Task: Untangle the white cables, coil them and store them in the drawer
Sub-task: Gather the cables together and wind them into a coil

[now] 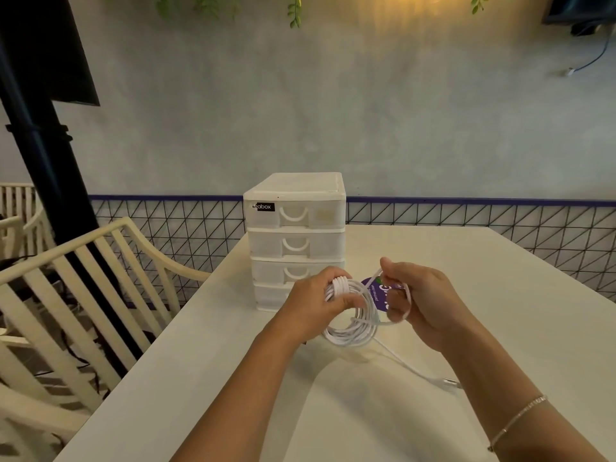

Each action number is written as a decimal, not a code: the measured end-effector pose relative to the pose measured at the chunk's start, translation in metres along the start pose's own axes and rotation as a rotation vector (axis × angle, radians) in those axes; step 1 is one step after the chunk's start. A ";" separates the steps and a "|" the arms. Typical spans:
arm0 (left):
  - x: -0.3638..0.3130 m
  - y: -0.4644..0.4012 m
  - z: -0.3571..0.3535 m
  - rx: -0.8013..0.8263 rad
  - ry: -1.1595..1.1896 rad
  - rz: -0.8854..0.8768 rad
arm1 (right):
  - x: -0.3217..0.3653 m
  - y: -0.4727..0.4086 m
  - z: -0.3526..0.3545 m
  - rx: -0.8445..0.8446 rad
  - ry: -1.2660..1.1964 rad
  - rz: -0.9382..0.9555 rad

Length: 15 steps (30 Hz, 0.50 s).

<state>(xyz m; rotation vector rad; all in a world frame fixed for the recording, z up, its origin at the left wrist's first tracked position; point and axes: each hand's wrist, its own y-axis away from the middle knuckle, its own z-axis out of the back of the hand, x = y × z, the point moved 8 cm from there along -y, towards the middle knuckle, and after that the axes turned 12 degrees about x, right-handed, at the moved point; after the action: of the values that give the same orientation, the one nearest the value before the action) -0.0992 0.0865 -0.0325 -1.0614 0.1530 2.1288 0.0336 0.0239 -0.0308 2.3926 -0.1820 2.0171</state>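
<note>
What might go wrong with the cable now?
1. The left hand pinches the coil only at its top; the loops hanging below could slip loose and tangle.
2. The tail trails on the table toward the plug; it could snag as the right hand winds the strand.
3. All drawers look closed, and both hands are busy, so opening one may undo the coil.

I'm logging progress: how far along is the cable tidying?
Mostly coiled: the left hand grips a white cable coil. In hand: the right hand pinches a loop, and a loose tail with its plug trails on the white table. Left: storing; the white plastic drawer unit looks closed.
</note>
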 end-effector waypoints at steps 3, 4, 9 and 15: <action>0.002 0.000 0.000 0.032 -0.062 0.020 | 0.007 0.002 0.006 -0.032 0.176 0.006; 0.003 0.000 0.000 0.045 -0.086 0.025 | 0.013 0.003 0.012 -0.087 0.389 0.028; 0.006 0.000 -0.008 0.142 -0.184 0.076 | 0.041 0.016 0.018 -0.412 1.277 0.189; 0.006 0.002 -0.015 0.235 -0.239 0.092 | 0.054 0.028 0.026 -0.610 1.449 0.127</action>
<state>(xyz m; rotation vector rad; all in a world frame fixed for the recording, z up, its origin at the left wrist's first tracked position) -0.0930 0.0826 -0.0465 -0.6710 0.3338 2.2360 0.0652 -0.0102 0.0159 0.3179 -0.7189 2.5966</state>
